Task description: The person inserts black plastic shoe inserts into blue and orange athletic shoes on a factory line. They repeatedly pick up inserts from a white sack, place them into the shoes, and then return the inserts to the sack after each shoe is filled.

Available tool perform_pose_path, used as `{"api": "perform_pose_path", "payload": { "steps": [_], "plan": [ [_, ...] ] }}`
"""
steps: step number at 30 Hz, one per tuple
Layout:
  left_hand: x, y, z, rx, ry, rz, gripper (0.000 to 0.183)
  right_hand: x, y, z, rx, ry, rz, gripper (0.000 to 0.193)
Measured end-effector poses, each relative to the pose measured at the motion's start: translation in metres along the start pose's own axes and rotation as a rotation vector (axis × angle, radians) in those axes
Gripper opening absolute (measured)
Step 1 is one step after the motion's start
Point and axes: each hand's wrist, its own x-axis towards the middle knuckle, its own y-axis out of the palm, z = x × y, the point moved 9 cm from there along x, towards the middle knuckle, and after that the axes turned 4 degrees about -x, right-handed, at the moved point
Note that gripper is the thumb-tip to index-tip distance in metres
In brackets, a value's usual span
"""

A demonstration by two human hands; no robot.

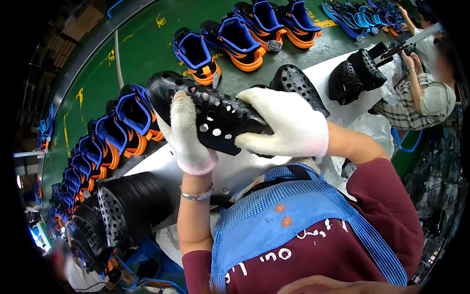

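Note:
In front of me, both gloved hands hold a black perforated shoe form, shaped like a shoe and full of round holes. Light shows through several of them. My left hand, in a white knit glove, grips its left part with the thumb on top. Around its right end is my right hand, also white-gloved, the thumb below and fingers above; the fingers' far sides are hidden. Just beyond the right hand, a second perforated shoe form lies on the white table, partly covered by that hand.
Stacked black forms stand at the table's left end, more black forms at its right. Black-and-blue shoes with orange soles line the green conveyor belt. Clear plastic hangs beside the table. Another person sits at the far right.

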Motion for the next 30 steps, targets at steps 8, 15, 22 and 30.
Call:
{"api": "perform_pose_path", "payload": {
  "steps": [8, 15, 22, 30],
  "plan": [
    [0.137, -0.031, -0.003, 1.023, 0.222, 0.057, 0.057, 0.01, -0.059, -0.043, -0.178, 0.056, -0.182, 0.049],
    [0.227, -0.068, 0.04, 1.484, 0.308, 0.261, 0.053, 0.037, -0.062, -0.055, -0.262, -0.026, -0.14, 0.047],
    [0.229, -0.087, 0.036, 1.478, 0.228, 0.082, 0.039, 0.085, -0.042, -0.062, -0.316, -0.164, -0.046, 0.038],
    [0.188, -0.08, 0.019, 1.611, 0.238, -0.012, 0.04, 0.14, -0.007, -0.076, -0.375, -0.025, 0.308, 0.05]
  ]
}}
